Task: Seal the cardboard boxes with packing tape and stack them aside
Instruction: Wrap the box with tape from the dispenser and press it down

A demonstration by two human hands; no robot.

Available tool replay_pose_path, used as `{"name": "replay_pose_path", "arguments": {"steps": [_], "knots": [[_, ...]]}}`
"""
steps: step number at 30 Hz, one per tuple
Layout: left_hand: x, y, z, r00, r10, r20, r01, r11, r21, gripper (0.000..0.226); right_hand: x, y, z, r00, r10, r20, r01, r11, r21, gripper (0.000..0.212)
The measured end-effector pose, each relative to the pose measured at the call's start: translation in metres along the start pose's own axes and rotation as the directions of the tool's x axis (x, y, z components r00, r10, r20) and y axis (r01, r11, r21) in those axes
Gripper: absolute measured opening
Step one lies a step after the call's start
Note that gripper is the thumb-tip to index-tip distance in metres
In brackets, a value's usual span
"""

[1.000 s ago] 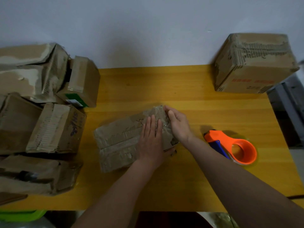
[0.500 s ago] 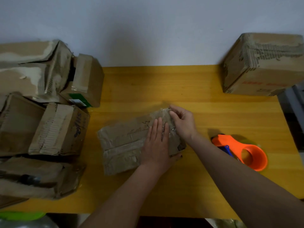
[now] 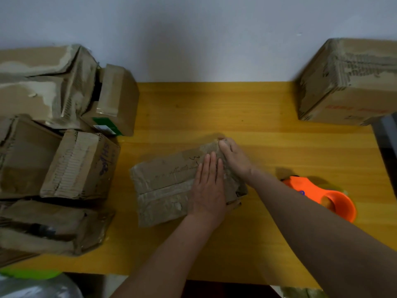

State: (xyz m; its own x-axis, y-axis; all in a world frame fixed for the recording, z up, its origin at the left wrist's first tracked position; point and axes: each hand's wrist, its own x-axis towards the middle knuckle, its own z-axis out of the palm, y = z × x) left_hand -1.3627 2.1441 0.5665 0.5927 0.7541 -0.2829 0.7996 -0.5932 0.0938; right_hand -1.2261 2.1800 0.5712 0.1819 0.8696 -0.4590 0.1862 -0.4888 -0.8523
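Your left hand (image 3: 209, 190) lies flat on the top of the worn cardboard box (image 3: 171, 186) in the middle of the yellow worktop (image 3: 214, 112), fingers straight and together, pointing away from you, palm pressing down near the box's right end. Your right hand (image 3: 233, 158) sits just beyond and to the right of it, at the box's far right corner, with the fingers bent over the edge and pressing on the cardboard there; whether they pinch tape or only push on it cannot be told. The two hands are just beside each other, nearly touching. The box lies slightly turned, its long side running from near left to far right, with a strip of old tape along its top seam.

To the right of your right forearm, the orange tape dispenser (image 3: 328, 198) rests on the worktop, apart from the box. A larger cardboard box (image 3: 348, 82) stands at the far right corner against the wall (image 3: 193, 35). On the left side a heap of crumpled boxes (image 3: 60, 147) covers the worktop's edge, one of them bearing a green label (image 3: 105, 124) and another blue handwriting on its side.
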Motion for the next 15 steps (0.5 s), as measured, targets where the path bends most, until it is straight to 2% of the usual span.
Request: {"name": "replay_pose_path", "arguments": {"steps": [2, 7, 10, 13, 15], "knots": [[0.000, 0.002, 0.000, 1.000, -0.009, 0.006, 0.009, 1.000, 0.007, 0.119, -0.012, 0.009, 0.003, 0.999, -0.033, -0.008, 0.033, 0.999, -0.022, 0.054], [0.000, 0.008, -0.004, 0.998, -0.065, 0.013, 0.064, 0.997, 0.042, 0.123, -0.052, 0.034, 0.009, 0.998, -0.048, -0.037, 0.050, 0.997, 0.058, 0.046], [-0.001, 0.008, -0.005, 0.997, -0.069, 0.034, 0.066, 0.994, 0.085, 0.113, -0.081, 0.051, 0.017, 0.996, -0.041, -0.083, 0.056, 0.982, 0.179, 0.046], [-0.001, 0.008, -0.006, 0.998, -0.050, 0.030, 0.048, 0.996, 0.073, 0.098, -0.098, 0.065, 0.025, 0.989, -0.030, -0.146, 0.061, 0.975, 0.214, 0.046], [-0.001, 0.007, -0.010, 0.998, -0.019, 0.055, 0.015, 0.997, 0.073, 0.102, -0.100, 0.065, 0.024, 0.990, -0.036, -0.137, 0.064, 0.977, 0.204, 0.046]]}}
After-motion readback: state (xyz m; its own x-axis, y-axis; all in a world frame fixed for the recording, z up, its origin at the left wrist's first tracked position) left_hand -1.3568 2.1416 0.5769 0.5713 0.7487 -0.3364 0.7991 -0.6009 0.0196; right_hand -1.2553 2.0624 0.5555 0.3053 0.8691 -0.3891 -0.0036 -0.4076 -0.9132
